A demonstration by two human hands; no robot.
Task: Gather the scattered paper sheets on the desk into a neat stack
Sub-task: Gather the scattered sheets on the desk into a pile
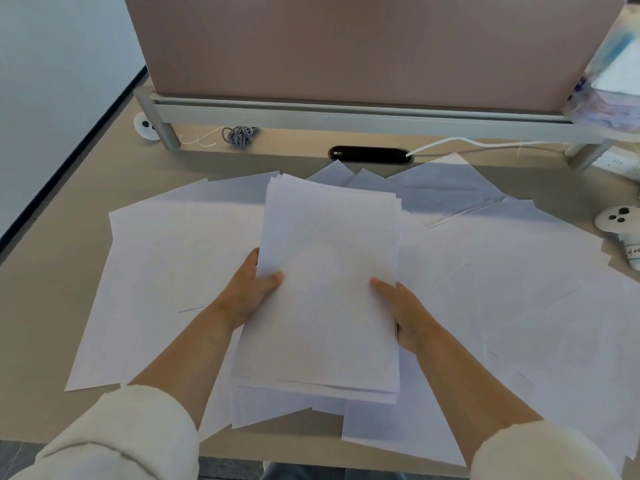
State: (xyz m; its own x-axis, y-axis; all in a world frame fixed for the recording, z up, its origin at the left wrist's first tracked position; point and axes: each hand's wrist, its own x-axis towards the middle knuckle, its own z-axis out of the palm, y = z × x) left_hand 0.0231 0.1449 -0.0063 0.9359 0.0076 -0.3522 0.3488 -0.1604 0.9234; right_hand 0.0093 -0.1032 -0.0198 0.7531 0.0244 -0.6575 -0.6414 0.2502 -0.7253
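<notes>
1. The left hand [248, 292] gripped the left edge of the paper stack [325, 289], thumb on top.
2. The right hand [401, 313] clasped its right edge likewise.
3. The stack was held over the desk [52, 289], its edges uneven.
4. Loose sheets [512, 271] lay spread around and beneath the stack.
5. Beyond the stack stood a pink partition [346, 46]; a white controller [620, 220] lay to its right.
</notes>
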